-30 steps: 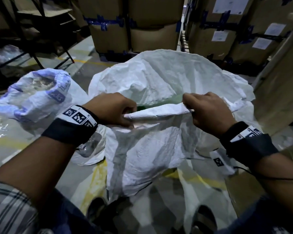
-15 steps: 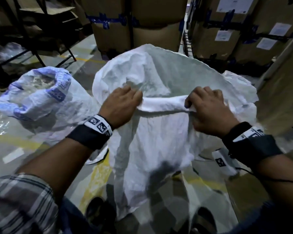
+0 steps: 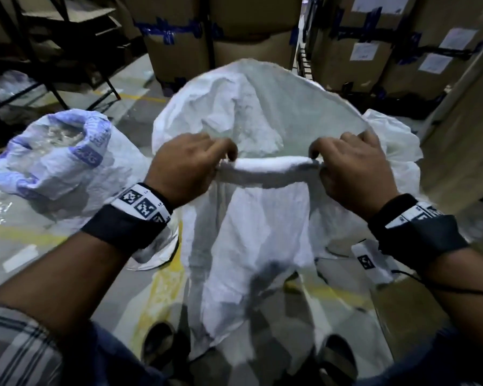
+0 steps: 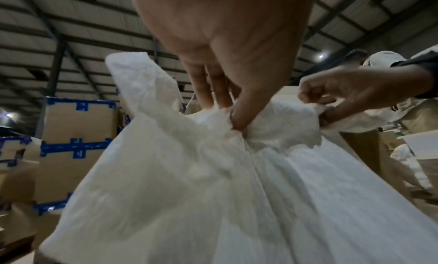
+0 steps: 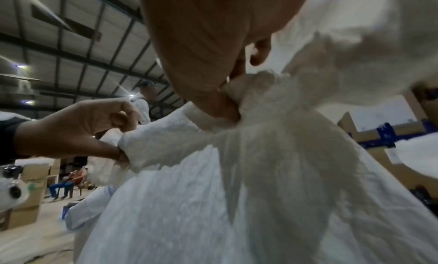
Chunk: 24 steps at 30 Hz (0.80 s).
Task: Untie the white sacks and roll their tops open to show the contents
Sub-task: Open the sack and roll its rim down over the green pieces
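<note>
The big white sack [image 3: 257,246] stands on the floor [image 3: 25,240] before you, its near edge rolled. Left of it sits a second sack [image 3: 59,162], opened. Your left hand [image 3: 184,168] and right hand [image 3: 352,174] each grip the roll.

Dim, bluish warehouse light falls from small ceiling lamps [image 5: 22,66] that flare into streaks in the right wrist view — the white sack [image 3: 257,246] glows softly while the floor [image 3: 20,240] lies shadowed, and all three pictures smear with motion blur and bend at their edges.
</note>
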Motion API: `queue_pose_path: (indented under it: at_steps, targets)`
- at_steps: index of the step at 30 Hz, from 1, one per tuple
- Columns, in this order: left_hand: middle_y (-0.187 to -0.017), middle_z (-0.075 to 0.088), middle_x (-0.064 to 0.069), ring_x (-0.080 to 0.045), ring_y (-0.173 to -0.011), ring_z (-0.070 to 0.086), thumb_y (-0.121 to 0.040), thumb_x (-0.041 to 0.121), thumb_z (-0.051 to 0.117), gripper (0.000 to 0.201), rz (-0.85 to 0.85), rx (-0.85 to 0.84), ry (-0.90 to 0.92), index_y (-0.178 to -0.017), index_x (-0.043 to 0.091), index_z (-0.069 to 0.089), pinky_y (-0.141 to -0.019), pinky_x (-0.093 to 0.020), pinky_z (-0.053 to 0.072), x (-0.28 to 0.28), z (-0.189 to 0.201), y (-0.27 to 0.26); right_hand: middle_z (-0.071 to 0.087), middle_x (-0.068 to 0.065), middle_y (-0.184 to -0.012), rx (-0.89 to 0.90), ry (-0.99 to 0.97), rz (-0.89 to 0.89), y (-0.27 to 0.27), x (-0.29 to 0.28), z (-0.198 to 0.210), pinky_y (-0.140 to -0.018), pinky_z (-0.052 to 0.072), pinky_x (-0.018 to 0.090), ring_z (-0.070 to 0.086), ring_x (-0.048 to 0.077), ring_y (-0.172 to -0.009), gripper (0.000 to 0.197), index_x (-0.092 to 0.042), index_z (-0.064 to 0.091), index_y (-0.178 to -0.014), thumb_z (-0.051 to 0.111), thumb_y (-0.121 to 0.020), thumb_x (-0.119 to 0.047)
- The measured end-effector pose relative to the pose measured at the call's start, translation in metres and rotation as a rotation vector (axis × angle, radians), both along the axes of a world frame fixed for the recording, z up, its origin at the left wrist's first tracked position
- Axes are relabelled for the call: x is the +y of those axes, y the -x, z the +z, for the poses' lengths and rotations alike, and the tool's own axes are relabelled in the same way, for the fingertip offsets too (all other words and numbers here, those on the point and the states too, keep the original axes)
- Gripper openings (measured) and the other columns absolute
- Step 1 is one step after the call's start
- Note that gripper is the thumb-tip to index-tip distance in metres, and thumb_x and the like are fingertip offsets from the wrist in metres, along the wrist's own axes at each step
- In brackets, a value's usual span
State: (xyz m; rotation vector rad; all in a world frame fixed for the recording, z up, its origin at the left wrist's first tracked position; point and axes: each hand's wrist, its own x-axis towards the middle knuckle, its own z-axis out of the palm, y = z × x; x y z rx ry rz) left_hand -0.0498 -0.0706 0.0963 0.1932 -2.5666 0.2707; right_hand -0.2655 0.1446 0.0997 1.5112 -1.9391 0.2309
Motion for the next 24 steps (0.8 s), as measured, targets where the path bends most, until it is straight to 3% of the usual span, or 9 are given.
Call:
queue_pose_path:
  at_steps: [2, 5, 8, 10, 12, 14, 19, 22, 24]
  targets:
    - [-0.084, 0.064, -0.003, -0.031, -0.071, 0.058, -0.080, 0.012, 0.061, 0.019, -0.004, 0.137, 0.088, -0.095, 0.022, 0.065, -0.058, -0.039, 0.042, -0.009, 0.010, -0.007, 0.060, 0.005, -0.077, 0.128, 0.132, 0.073, 0.000, 0.001, 0.005, -0.073, 0.037, 0.041, 0.052, 0.031, -0.070, 0.016, -0.016, 0.061, -0.091, 0.051, -0.084, -0.006]
    - [-0.088, 0.062, -0.006, -0.033, -0.056, 0.053, -0.094, 0.016, 0.054, 0.011, 0.073, 0.265, 0.169, -0.086, 0.019, 0.061, -0.046, -0.037, 0.036, -0.019, 0.014, -0.011, 0.054, 0.009, -0.076, 0.234, 0.217, 0.146, -0.007, -0.004, 0.006, -0.066, 0.036, 0.043, 0.047, 0.031, -0.067, 0.015, -0.015, 0.059, -0.085, 0.049, -0.095, -0.009]
    - [-0.101, 0.066, -0.006, -0.032, -0.054, 0.054, -0.097, 0.014, 0.052, 0.016, 0.114, 0.246, 0.165, -0.082, 0.014, 0.059, -0.041, -0.035, 0.035, -0.022, 0.003, -0.005, 0.062, 0.014, -0.095, 0.226, 0.187, 0.084, -0.008, -0.010, -0.003, -0.071, 0.038, 0.044, 0.056, 0.034, -0.084, 0.012, -0.015, 0.057, -0.087, 0.051, -0.097, -0.010]
    - [-0.114, 0.067, -0.003, -0.032, -0.060, 0.057, -0.095, 0.012, 0.050, 0.013, 0.146, 0.175, 0.136, -0.086, 0.014, 0.060, -0.042, -0.036, 0.037, -0.025, -0.012, -0.002, 0.063, 0.012, -0.116, 0.115, 0.050, 0.003, -0.007, -0.012, -0.014, -0.086, 0.038, 0.047, 0.059, 0.036, -0.107, 0.012, -0.019, 0.055, -0.093, 0.051, -0.092, -0.008]
    - [-0.114, 0.068, -0.004, -0.033, -0.069, 0.061, -0.092, 0.012, 0.051, 0.011, 0.171, 0.074, 0.081, -0.090, 0.013, 0.061, -0.047, -0.038, 0.041, -0.027, -0.029, 0.000, 0.064, 0.011, -0.101, 0.023, -0.101, -0.020, -0.009, -0.012, -0.027, -0.086, 0.041, 0.048, 0.064, 0.034, -0.092, 0.018, -0.019, 0.055, -0.096, 0.052, -0.085, -0.006]
    - [-0.095, 0.067, -0.011, -0.036, -0.071, 0.060, -0.088, 0.010, 0.055, 0.006, 0.194, -0.006, 0.049, -0.090, 0.011, 0.061, -0.048, -0.041, 0.045, -0.026, -0.044, 0.001, 0.060, 0.010, -0.084, -0.008, -0.193, -0.035, -0.014, -0.014, -0.033, -0.075, 0.045, 0.046, 0.060, 0.035, -0.070, 0.021, -0.017, 0.059, -0.099, 0.052, -0.082, -0.007]
    - [-0.090, 0.059, -0.014, -0.039, -0.077, 0.058, -0.079, 0.002, 0.057, 0.009, 0.259, -0.125, -0.150, -0.082, 0.010, 0.053, -0.056, -0.045, 0.045, -0.027, -0.047, 0.007, 0.054, 0.007, -0.091, -0.119, -0.306, -0.071, -0.026, -0.017, -0.039, -0.078, 0.036, 0.043, 0.054, 0.035, -0.084, 0.020, -0.020, 0.054, -0.098, 0.049, -0.079, -0.014]
    - [-0.105, 0.055, -0.010, -0.037, -0.087, 0.061, -0.079, 0.014, 0.059, 0.010, 0.280, -0.305, -0.389, -0.088, 0.013, 0.058, -0.071, -0.043, 0.051, -0.023, -0.039, 0.007, 0.054, 0.011, -0.106, -0.213, -0.366, -0.020, -0.026, -0.017, -0.045, -0.082, 0.037, 0.043, 0.051, 0.035, -0.095, 0.029, -0.017, 0.059, -0.110, 0.051, -0.081, -0.015]
    - [-0.117, 0.053, -0.009, -0.035, -0.091, 0.064, -0.084, 0.033, 0.061, 0.024, 0.359, -0.510, -0.409, -0.098, 0.014, 0.064, -0.078, -0.041, 0.053, -0.018, -0.033, 0.008, 0.053, 0.014, -0.115, -0.254, -0.423, 0.030, -0.028, -0.017, -0.049, -0.088, 0.042, 0.045, 0.050, 0.037, -0.103, 0.036, -0.014, 0.060, -0.122, 0.050, -0.087, -0.015]
